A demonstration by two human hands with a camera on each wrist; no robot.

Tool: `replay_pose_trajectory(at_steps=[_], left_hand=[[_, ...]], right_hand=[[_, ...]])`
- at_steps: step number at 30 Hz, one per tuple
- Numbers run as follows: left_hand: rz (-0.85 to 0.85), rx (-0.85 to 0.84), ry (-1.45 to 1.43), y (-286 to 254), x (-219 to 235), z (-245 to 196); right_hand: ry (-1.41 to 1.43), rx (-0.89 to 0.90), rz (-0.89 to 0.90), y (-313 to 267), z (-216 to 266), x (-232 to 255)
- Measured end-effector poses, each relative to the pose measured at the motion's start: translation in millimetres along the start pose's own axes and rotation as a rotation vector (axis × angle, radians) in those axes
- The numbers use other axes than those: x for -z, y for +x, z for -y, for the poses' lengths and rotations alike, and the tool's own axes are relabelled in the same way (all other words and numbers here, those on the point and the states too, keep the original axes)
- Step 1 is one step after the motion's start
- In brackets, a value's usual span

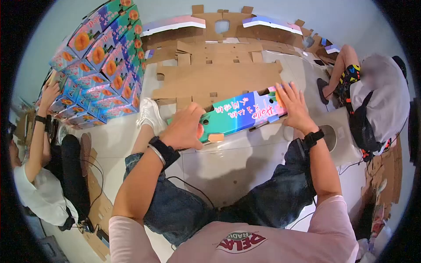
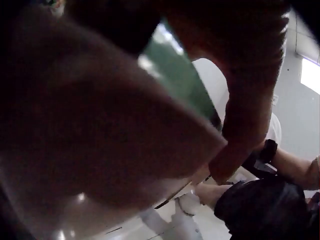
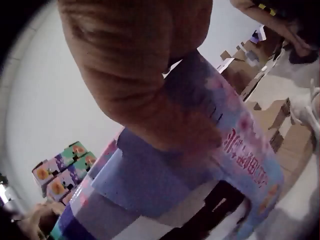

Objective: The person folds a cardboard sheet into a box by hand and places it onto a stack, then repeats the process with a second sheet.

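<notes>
A printed cardboard box (image 1: 243,113), green, blue and pink with red lettering, is held tilted between both hands above the floor. My left hand (image 1: 184,127) grips its green end, with the thumb on the near side by a small brown tab. At the pink end, my right hand (image 1: 294,107) holds the box with fingers spread over the far corner and thumb nearer me. The right wrist view shows a blue flap (image 3: 135,175) and a dark opening in the box below that hand. In the left wrist view, a green box face (image 2: 182,75) shows past the dark, blurred foreground.
Printed boxes (image 1: 98,55) are stacked high at the left. Flattened brown cardboard (image 1: 219,79) lies on the floor ahead. One person (image 1: 39,184) sits at the left with a hand at the stack; another person (image 1: 377,96) sits at the right beside a pale stool (image 1: 337,136).
</notes>
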State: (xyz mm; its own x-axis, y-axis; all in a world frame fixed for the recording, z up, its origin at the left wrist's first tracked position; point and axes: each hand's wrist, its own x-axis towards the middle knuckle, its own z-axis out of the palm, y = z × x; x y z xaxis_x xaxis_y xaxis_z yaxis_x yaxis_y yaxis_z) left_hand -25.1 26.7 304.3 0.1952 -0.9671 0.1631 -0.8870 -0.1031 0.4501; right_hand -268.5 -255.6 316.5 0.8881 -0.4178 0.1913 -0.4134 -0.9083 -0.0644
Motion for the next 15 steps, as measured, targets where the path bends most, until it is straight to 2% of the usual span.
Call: replay_pose_trajectory(at_steps=[3,5,6,10,12,13,15], left_hand=[[0.068,-0.016,0.045,-2.0,7.0,3.1],[0.081,-0.028,0.052,-2.6,7.1,6.5],[0.089,-0.041,0.056,-2.8,7.1,8.1],[0.091,-0.049,0.094,-0.5,16.1,15.3],[-0.153,-0.139,0.233,2.4,20.0,21.7],[-0.156,-0.137,0.232,4.9,22.8,22.9],[-0.53,-0.088,0.223,8.8,29.3,22.1]], right_hand=[[-0.014,0.075,0.073,-2.5,-0.9,-4.7],[-0.012,0.122,0.193,-6.9,-4.1,-15.6],[-0.017,0.192,0.094,-8.5,-4.0,-21.0],[0.115,0.114,0.147,-11.7,1.9,-12.0],[0.273,0.084,0.048,-13.6,10.1,-5.0],[0.271,0.087,0.048,-12.8,10.1,-5.3],[0.431,-0.081,-0.045,-10.8,8.5,-6.0]])
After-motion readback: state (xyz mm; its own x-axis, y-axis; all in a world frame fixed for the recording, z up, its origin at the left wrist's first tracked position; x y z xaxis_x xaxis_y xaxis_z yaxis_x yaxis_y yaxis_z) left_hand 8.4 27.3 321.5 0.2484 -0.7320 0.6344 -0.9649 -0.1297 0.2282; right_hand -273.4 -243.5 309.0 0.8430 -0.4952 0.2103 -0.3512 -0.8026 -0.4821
